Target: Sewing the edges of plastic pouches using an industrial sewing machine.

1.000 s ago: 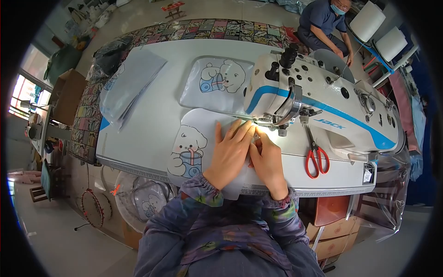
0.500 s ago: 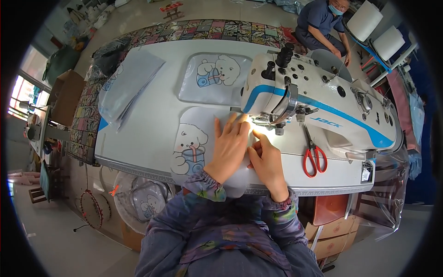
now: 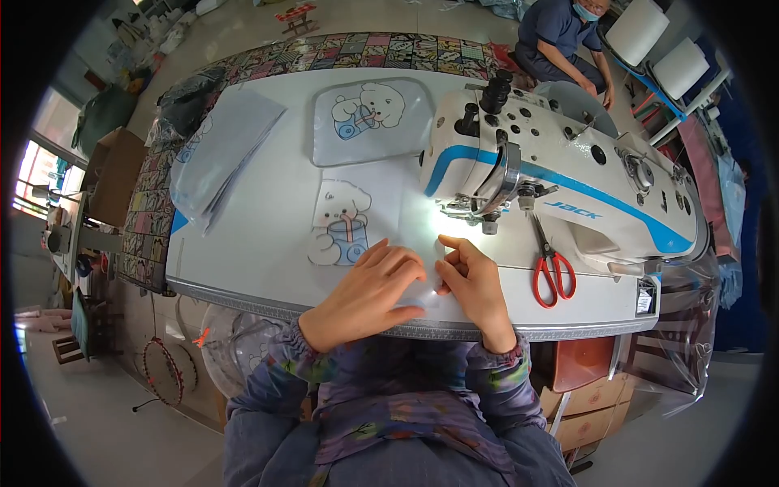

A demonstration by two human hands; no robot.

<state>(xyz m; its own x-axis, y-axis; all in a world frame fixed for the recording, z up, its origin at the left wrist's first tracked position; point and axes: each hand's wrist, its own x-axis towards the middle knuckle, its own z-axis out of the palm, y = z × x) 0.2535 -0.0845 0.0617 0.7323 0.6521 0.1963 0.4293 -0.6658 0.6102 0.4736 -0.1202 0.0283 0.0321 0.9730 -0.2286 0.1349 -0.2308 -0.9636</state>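
A pale translucent sheet (image 3: 385, 203) printed with a white puppy and a blue drink cup lies on the white sewing table (image 3: 243, 252), left of the sewing machine's (image 3: 560, 170) lit needle area. My left hand (image 3: 369, 288) is over the sheet's near part, fingers bent and apart, thumb stretched out to the right. At the sheet's right edge my right hand (image 3: 471, 280) has its index finger and thumb closed on the edge, just in front of the presser foot. A similar puppy panel (image 3: 414, 122) with a grey edging lies behind the sheet.
Red-handled scissors (image 3: 554, 274) lie right of my right hand. A stack of pale sheets (image 3: 223, 154) lies at the table's left. White thread cones (image 3: 637, 31) stand at the back right, near a seated person (image 3: 560, 45). A clear bag (image 3: 231, 345) hangs below the table's front edge.
My left hand has drawn back from the needle area toward the table's front edge, its fingers now bent. The sheet has shifted away from me and slightly right. My right hand has barely moved.
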